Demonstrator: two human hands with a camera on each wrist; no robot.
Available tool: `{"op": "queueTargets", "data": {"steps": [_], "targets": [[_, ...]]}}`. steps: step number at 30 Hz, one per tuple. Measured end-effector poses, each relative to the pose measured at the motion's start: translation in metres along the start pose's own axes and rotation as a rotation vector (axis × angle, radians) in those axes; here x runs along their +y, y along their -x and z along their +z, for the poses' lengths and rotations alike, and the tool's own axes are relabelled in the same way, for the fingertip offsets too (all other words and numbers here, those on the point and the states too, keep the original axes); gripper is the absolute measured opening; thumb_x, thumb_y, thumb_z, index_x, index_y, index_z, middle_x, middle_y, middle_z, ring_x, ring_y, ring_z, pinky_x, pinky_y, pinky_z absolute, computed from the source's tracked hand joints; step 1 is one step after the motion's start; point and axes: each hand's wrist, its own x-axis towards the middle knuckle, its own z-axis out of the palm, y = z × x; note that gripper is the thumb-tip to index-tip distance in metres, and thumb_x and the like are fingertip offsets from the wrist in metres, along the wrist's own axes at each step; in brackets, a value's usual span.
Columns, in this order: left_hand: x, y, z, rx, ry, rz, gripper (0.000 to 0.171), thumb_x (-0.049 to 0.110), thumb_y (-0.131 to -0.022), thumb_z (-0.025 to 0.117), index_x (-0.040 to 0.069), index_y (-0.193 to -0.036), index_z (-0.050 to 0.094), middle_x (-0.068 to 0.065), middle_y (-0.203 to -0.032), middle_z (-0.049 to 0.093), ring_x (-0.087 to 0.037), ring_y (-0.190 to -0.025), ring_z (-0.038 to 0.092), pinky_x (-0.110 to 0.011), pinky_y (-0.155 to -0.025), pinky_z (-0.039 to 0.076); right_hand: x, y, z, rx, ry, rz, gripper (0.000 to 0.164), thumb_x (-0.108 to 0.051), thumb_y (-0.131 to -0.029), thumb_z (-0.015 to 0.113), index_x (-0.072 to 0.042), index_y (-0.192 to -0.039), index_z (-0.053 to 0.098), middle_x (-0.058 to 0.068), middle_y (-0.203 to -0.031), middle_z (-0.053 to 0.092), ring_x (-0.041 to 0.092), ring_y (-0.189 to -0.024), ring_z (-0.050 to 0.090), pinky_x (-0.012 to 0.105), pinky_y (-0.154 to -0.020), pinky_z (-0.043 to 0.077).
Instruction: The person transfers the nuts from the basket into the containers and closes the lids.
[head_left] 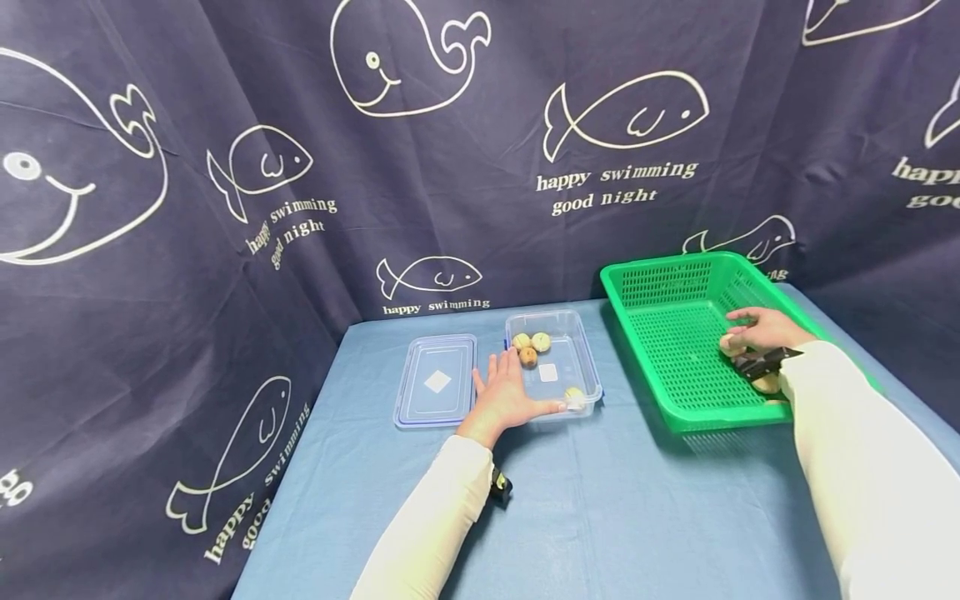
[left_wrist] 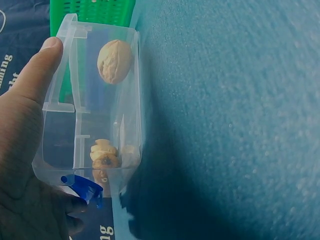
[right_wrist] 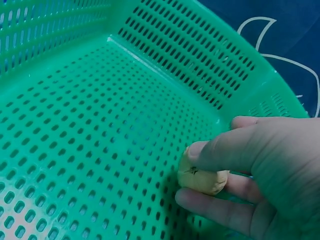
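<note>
My right hand (head_left: 771, 327) reaches into the green basket (head_left: 651, 367) and pinches a walnut (right_wrist: 200, 177) between thumb and fingers, close over the perforated floor. Another walnut (head_left: 767, 383) lies in the basket beneath that wrist. My left hand (head_left: 502, 400), fingers spread, rests against the clear plastic container (head_left: 568, 350) at its front left corner. Its thumb (left_wrist: 37, 72) stretches along the front rim. Inside the container, several walnuts (head_left: 542, 342) cluster on the left, and one walnut (left_wrist: 115, 61) sits near the front right corner. A blue latch (left_wrist: 82, 189) hangs by the left fingers.
A clear lid (head_left: 438, 350) with a blue edge lies flat on the blue tablecloth (head_left: 555, 492), left of the container. Behind the table hangs a dark curtain (head_left: 487, 192) with fish and whale drawings. The basket's raised rim stands around the right hand.
</note>
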Motion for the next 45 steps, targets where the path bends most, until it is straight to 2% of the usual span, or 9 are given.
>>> {"op": "queueTargets", "data": {"steps": [3,9,14,18,20,26,34,38,45], "targets": [[0.000,0.001,0.002,0.011,0.002,0.010,0.137,0.083,-0.067,0.072,0.005,-0.162,0.011,-0.015,-0.168,0.016,-0.037,-0.155,0.009,-0.066,-0.118,0.003,0.002,-0.001,0.000,0.015,-0.081,0.001,0.080,-0.012,-0.092,0.073,0.021,-0.146,0.024,0.036,-0.120,0.062,-0.003,-0.080,0.063,0.035,-0.074,0.061],[0.001,0.002,0.002,-0.014,0.005,-0.004,0.139,0.084,-0.065,0.072,0.008,-0.163,0.010,-0.011,-0.169,0.016,-0.035,-0.155,0.010,-0.066,-0.118,0.003,0.006,-0.009,0.000,0.016,-0.447,0.052,0.091,-0.004,-0.096,0.069,0.013,-0.156,0.002,-0.008,-0.093,0.072,0.009,-0.083,0.072,0.038,-0.082,0.060],[0.001,0.002,0.002,-0.017,-0.005,-0.004,0.137,0.083,-0.067,0.071,0.008,-0.163,0.009,-0.011,-0.169,0.015,-0.034,-0.155,0.011,-0.066,-0.118,0.004,-0.004,-0.006,0.002,0.028,-0.653,0.030,0.093,0.000,-0.097,0.065,0.007,-0.157,-0.006,-0.006,-0.090,0.075,0.012,-0.086,0.074,0.034,-0.080,0.060],[0.002,0.004,0.000,0.000,0.008,0.013,0.136,0.082,-0.067,0.072,0.005,-0.162,0.012,-0.013,-0.168,0.018,-0.036,-0.154,0.014,-0.067,-0.117,0.005,-0.012,-0.001,0.002,0.032,-0.770,0.005,0.084,0.005,-0.097,0.061,0.005,-0.156,0.002,0.000,-0.091,0.076,0.015,-0.088,0.074,0.035,-0.081,0.060],[0.002,0.007,-0.001,0.008,0.011,0.023,0.135,0.081,-0.068,0.072,0.004,-0.162,0.014,-0.014,-0.167,0.019,-0.036,-0.154,0.016,-0.068,-0.117,0.006,-0.013,-0.001,0.002,0.043,-0.770,-0.008,0.079,0.005,-0.097,0.063,0.006,-0.154,0.008,0.001,-0.093,0.076,0.015,-0.088,0.074,0.036,-0.082,0.059],[0.002,0.011,-0.003,0.009,0.020,0.030,0.133,0.079,-0.070,0.073,0.002,-0.161,0.015,-0.016,-0.167,0.020,-0.037,-0.153,0.016,-0.068,-0.117,0.006,-0.019,0.001,0.003,0.105,-0.579,-0.028,0.065,-0.010,-0.097,0.068,0.006,-0.147,0.030,-0.010,-0.098,0.074,0.011,-0.090,0.073,0.033,-0.086,0.058],[0.002,0.011,-0.002,0.016,0.023,0.027,0.133,0.079,-0.069,0.073,0.003,-0.162,0.014,-0.015,-0.167,0.021,-0.037,-0.153,0.017,-0.068,-0.117,0.005,-0.032,0.007,0.003,0.105,-0.722,-0.057,0.018,-0.005,-0.097,0.066,-0.016,-0.111,0.064,-0.005,-0.095,0.075,0.012,-0.086,0.074,0.029,-0.081,0.059],[0.001,0.010,-0.001,0.011,0.023,0.021,0.134,0.081,-0.069,0.072,0.004,-0.162,0.013,-0.014,-0.167,0.019,-0.036,-0.154,0.016,-0.067,-0.117,0.004,-0.038,0.006,0.004,0.098,-0.743,-0.086,0.024,-0.005,-0.099,0.064,-0.026,-0.096,0.074,-0.004,-0.095,0.074,0.012,-0.086,0.074,0.028,-0.081,0.058],[0.001,0.010,-0.005,0.018,0.016,0.029,0.135,0.080,-0.069,0.073,0.004,-0.162,0.012,-0.015,-0.167,0.019,-0.037,-0.154,0.016,-0.068,-0.117,0.004,-0.048,0.001,0.007,0.065,-0.811,-0.150,0.024,-0.004,-0.101,0.060,-0.022,-0.099,0.075,-0.001,-0.098,0.074,0.013,-0.087,0.075,0.027,-0.080,0.058]]}}
